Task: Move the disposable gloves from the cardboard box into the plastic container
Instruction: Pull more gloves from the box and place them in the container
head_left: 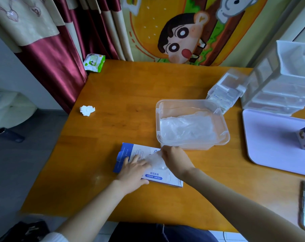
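**Partway there: one heap in the container, another bunch at the box mouth**

On the tabletop [130,95], your plastic container [158,119] stands open toward the right edge, about midway between the far and near edges. A heap of gloves [186,129] already lies across its floor, well below the rim, so part of the job is done.

The cardboard box [127,152] lies flat closer to the near edge, just beside the container's near-left corner. Your left hand [132,170] rests on the box top with fingers spread flat, pinning it down. Its grip is wide and holds nothing.

Your right hand [174,159] is at the box's opening, its grip pinched on a bunch of gloves [156,160], thin clear film partly out of the box. The film is blurred, so I cannot tell how many gloves are in that bunch. The box hides whatever is left inside.

What remains, as I judge it, is to lift this bunch clear, carry it the short way to the container and lay it on the heap. Then repeat until the box is empty.
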`<action>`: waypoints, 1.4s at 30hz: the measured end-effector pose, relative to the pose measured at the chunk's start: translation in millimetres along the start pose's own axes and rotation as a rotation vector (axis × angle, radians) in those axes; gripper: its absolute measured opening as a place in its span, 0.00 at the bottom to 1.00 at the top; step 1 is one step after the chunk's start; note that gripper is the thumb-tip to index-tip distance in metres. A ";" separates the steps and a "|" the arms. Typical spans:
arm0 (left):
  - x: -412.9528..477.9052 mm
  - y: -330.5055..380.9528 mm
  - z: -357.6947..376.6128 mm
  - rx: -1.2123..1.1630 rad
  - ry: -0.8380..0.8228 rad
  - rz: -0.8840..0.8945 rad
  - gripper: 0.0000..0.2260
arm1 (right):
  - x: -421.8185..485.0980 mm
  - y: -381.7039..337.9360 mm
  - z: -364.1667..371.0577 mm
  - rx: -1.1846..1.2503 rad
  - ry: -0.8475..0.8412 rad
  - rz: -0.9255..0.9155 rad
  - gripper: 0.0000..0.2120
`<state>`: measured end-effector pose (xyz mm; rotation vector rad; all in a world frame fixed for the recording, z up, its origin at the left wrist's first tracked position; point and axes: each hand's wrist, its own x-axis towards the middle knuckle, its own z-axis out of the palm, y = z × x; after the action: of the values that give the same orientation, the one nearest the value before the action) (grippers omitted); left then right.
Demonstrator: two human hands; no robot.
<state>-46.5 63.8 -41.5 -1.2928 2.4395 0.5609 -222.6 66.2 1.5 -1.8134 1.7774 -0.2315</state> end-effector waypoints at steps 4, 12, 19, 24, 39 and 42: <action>0.0 1.4 1.4 0.032 -0.014 -0.008 0.24 | -0.1 -10.1 -30.7 0.082 0.122 -0.049 0.11; -3.7 4.8 -3.2 0.030 -0.055 0.019 0.24 | 3.1 -0.4 -97.5 0.177 0.481 -0.024 0.12; 0.8 -5.8 -49.0 -0.541 0.102 -0.030 0.11 | 0.2 1.0 -129.0 -0.006 0.363 -0.122 0.11; 6.9 27.5 -105.1 -0.731 0.304 0.060 0.36 | -10.7 -15.7 -128.7 -0.160 0.125 -0.289 0.08; 13.9 52.5 -112.8 -1.356 0.348 -0.107 0.06 | -18.1 -2.2 -97.1 0.150 0.000 -0.098 0.25; 13.0 53.1 -105.2 -1.355 0.323 -0.196 0.08 | -7.3 6.6 -102.9 0.193 0.143 -0.087 0.06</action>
<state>-108.3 31.1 54.2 -2.1113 1.9604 2.2973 -281.1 44.7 84.0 -1.7740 1.7065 -0.5605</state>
